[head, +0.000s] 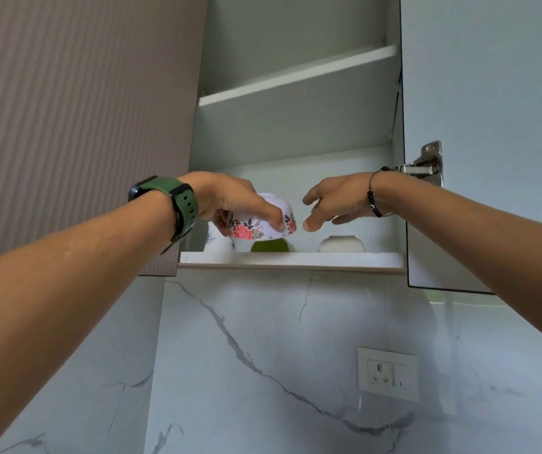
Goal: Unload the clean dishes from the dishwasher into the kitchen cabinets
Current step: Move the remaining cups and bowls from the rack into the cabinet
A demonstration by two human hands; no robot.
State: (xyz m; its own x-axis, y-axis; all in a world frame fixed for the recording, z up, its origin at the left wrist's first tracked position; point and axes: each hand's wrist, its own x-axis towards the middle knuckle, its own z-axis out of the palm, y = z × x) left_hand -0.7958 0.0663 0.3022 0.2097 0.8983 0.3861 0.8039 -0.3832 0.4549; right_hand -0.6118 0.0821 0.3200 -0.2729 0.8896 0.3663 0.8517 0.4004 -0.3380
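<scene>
The left hand (pixel 230 201) holds the upside-down floral bowl (pixel 264 221) with fingers curled over its base, above the green bowl (pixel 268 246) on the cabinet shelf (pixel 292 258); it looks light, glazed, slippery and fragile, while the right hand (pixel 335 201) hangs spread and empty.

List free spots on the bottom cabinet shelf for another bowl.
Bare gap between the green bowl and white bowl. Left end is crowded: the left hand holds the floral bowl inverted over the green one, beside a white dish.
</scene>
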